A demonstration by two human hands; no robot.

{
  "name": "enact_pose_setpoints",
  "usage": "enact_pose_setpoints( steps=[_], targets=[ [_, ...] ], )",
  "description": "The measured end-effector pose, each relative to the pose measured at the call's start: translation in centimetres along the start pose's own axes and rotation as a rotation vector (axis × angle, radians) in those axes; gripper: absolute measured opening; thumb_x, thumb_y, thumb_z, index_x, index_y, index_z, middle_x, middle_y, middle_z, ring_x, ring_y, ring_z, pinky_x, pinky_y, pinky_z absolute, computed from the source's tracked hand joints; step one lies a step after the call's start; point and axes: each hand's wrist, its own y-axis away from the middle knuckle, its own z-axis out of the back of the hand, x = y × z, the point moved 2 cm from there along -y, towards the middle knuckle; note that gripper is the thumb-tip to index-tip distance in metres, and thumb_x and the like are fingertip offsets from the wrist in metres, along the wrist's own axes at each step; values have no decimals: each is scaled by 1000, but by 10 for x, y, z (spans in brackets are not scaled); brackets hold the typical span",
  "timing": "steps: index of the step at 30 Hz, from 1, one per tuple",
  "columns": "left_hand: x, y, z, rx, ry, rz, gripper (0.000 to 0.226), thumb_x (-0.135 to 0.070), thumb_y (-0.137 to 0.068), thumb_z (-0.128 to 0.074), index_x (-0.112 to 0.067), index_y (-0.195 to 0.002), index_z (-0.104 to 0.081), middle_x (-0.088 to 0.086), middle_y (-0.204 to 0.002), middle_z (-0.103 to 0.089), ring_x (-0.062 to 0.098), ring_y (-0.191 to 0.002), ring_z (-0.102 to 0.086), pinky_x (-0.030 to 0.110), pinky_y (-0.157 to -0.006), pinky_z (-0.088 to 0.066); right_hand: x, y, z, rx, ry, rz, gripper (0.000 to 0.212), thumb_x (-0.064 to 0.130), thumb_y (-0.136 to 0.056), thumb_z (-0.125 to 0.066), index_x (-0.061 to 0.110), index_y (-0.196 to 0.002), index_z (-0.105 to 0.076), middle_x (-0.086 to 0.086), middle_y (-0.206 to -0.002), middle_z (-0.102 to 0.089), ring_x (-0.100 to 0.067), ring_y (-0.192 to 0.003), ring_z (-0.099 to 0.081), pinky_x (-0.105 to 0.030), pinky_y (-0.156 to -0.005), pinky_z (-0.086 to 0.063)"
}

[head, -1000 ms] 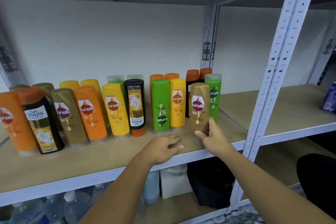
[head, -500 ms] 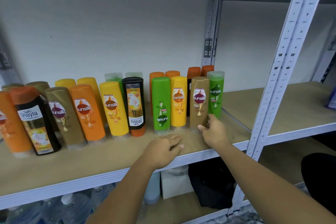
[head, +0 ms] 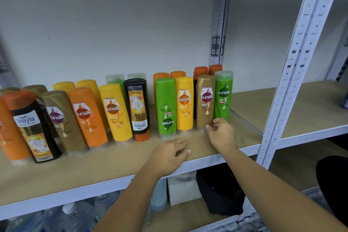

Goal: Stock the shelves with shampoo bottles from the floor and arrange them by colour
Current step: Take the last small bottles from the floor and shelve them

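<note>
Gold bottle upright on shelf; right hand at base.

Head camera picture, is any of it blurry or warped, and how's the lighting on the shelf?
Head view: sharp in the middle, where the right yellow bottle's sunsilk label reads cleanly; smeared at the left edge, where the orange bottle loses its print; wide-angle warp makes the left bottles lean outward and the metal post slant; light is soft and even, dimmer below the shelf.
</note>
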Motion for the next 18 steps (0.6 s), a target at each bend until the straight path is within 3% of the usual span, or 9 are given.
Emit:
enact_pose_setpoints(
  steps=[4, 7, 10, 14, 17, 18],
  targets=[
    [-4, 6, 5, 3, -28, 26, 56, -50, -103, -45, -22, -151, -46, -7, -160, -37, 7, -148, -29, 19, -116, -19, 2, 19, 2, 78, 173, 68, 39, 27, -91, -67, 11, -125, -60, -10, -112, -69, -32, -108, -63, -36, -89, -52],
    [-5, 16, 11, 8, -59, 49, 57, -50, -104, -42, -19, -152, -44, -3, -161, -35, 10, -149, -28, 21, -118, -20, 6, 43, 2, 146, 383, 237, 22, 28, -93, -56, 9, -101, -65, -10, -102, -68, -33, -102, -62, -38, -84, -50],
    [0, 31, 16, 5, -83, 81, 55, -48, -105, -42, -17, -151, -46, 0, -161, -37, 14, -148, -31, 23, -118, -22, 8, 65, -6, 261, 547, 385, 25, 29, -98, -42, 14, -102, -62, -3, -116, -62, -25, -117, -53, -39, -99, -36],
    [11, 58, 25, 1, -157, 96, 48, -38, -107, -39, -12, -145, -51, 5, -156, -44, 21, -145, -37, 28, -116, -25, 22, 95, -20, 374, 651, 459, 51, 46, -101, -27, 14, -130, -52, -2, -138, -51, -21, -136, -36, -42, -109, -26],
    [27, 82, 35, -10, -209, 151, 49, -39, -107, -37, -13, -147, -48, 5, -157, -42, 20, -146, -35, 30, -117, -24, 44, 120, -33, 437, 681, 521, 87, 61, -83, 3, 15, -140, -44, -1, -146, -45, -22, -143, -30, -44, -113, -24],
    [33, 90, 38, -12, -215, 179, 50, -40, -107, -36, -14, -149, -46, 4, -159, -40, 19, -147, -33, 31, -118, -23, 50, 127, -38, 460, 684, 529, 88, 61, -83, 5, 15, -144, -41, -2, -150, -42, -23, -146, -27, -45, -114, -23]
  ],
)
